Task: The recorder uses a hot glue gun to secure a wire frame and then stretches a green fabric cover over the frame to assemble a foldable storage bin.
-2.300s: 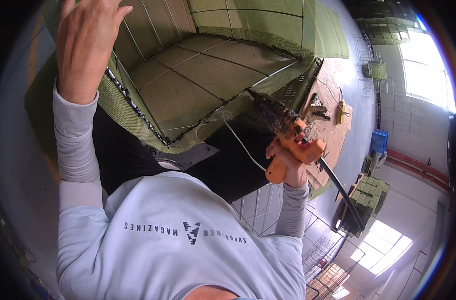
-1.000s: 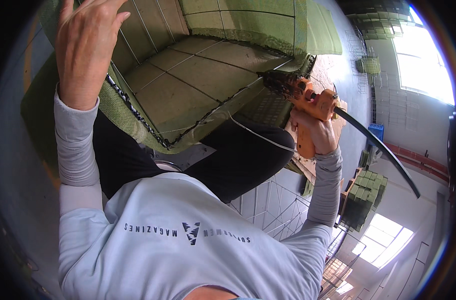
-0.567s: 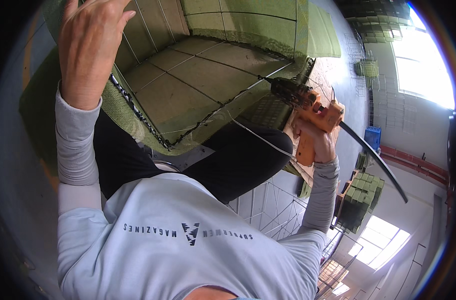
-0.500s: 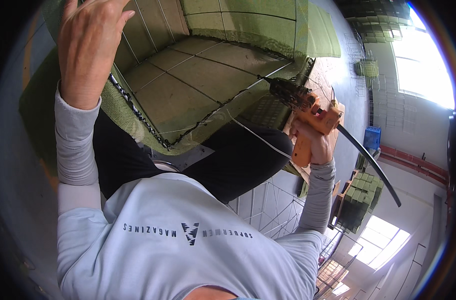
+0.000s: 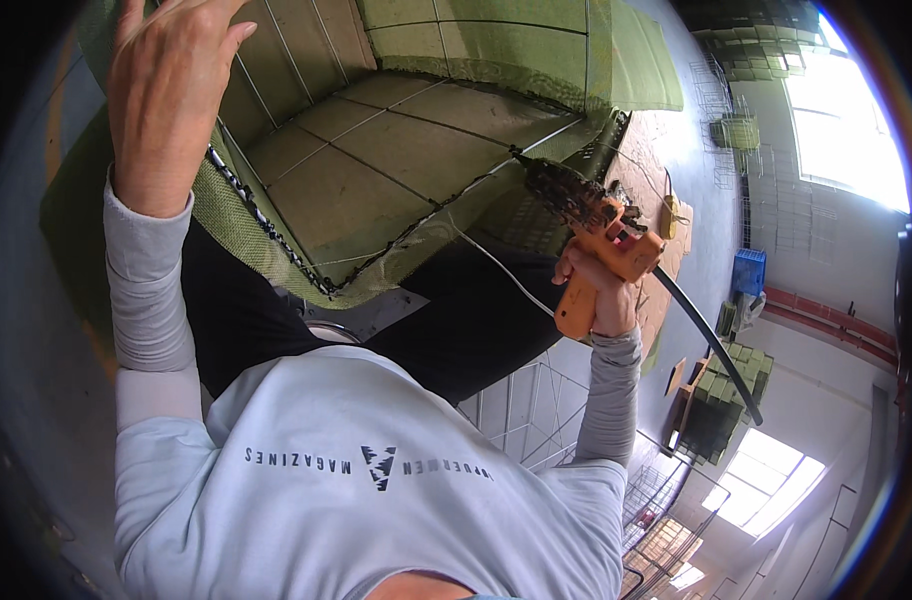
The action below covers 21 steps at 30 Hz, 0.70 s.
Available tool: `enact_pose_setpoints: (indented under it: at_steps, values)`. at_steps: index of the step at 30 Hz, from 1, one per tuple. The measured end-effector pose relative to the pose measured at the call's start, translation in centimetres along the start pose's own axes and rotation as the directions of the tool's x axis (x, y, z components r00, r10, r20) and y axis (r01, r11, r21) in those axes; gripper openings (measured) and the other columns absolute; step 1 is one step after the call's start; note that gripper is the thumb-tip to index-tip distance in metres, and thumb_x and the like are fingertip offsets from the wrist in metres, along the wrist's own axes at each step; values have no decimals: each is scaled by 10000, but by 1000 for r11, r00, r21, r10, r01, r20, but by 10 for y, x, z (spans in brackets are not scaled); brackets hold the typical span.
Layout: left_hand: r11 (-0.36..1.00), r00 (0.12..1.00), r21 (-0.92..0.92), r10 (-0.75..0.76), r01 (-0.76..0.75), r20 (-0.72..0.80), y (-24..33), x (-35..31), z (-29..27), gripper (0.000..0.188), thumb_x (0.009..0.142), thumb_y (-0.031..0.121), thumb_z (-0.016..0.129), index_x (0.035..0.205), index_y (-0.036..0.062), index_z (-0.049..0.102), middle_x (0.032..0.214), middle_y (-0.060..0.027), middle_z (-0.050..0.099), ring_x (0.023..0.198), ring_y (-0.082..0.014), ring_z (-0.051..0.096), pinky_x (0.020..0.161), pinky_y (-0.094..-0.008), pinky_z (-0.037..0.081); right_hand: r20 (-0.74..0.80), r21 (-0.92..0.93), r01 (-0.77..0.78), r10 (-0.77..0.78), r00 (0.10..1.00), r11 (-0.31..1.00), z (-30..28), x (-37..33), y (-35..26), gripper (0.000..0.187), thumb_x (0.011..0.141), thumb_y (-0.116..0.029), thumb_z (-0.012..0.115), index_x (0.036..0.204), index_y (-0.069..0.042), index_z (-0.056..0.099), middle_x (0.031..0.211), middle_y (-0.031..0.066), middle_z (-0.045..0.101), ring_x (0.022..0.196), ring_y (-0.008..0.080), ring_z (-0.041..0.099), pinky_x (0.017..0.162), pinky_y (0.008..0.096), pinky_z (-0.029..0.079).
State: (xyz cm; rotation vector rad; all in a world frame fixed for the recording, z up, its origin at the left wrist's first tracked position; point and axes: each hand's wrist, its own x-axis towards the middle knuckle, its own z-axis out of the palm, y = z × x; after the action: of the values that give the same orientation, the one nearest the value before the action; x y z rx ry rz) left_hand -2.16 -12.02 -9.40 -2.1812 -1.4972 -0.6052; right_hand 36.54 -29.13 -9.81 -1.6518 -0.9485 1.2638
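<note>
My right hand (image 5: 601,292) is wrapped round the handle of an orange hot glue gun (image 5: 626,250), its front crusted with dark glue. A black glue stick (image 5: 711,335) sticks out of its back. The gun's tip is at the near wire edge of a wire-frame box (image 5: 346,190) lined with green mesh cloth (image 5: 531,60). A bumpy bead of black glue (image 5: 406,237) runs along that edge and round the near corner. My left hand (image 5: 171,100) lies over the box's left side, thumb apart and fingers stretched out; the fingertips run out of the picture at the top.
The box rests over my legs in black trousers (image 5: 456,350). A wooden board (image 5: 666,190) lies to the right, with a small yellow object (image 5: 671,215) on it. Wire frames (image 5: 526,410), a blue crate (image 5: 748,270) and stacked green mesh boxes (image 5: 731,385) stand farther right.
My right hand and the glue gun have shifted a little to the left, the tip staying by the wire edge. My left hand has slid slightly left.
</note>
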Motion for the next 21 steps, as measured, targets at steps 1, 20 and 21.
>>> enact_pose_setpoints:
  at_steps: [1,20,21]
  values:
    - [1000,1000,-4,0,0,0,1,1,0,262,865,220,624,1087,84,652,971,-52,670,919,-213,625,1069,-409,331,1,0,0,0,1000,1000,-1,-1,-1,139,825,-60,586,932,21,552,750,70,555,666,158,558,624,289,461]
    - [1000,1000,9,-3,3,0,25,-6,-19,249,840,213,656,1061,101,672,977,-45,681,964,-185,631,1080,-420,318,4,-303,-216,228,974,928,1,29,-63,213,817,-147,689,951,-17,586,700,44,569,599,135,562,543,271,473]
    - [1000,1000,2,-2,2,-2,26,-6,-19,249,838,214,658,1061,103,673,977,-45,682,965,-183,631,1080,-421,318,32,-319,-221,243,969,922,-1,30,-66,213,812,-144,697,945,-20,587,691,41,567,596,131,560,536,271,468]
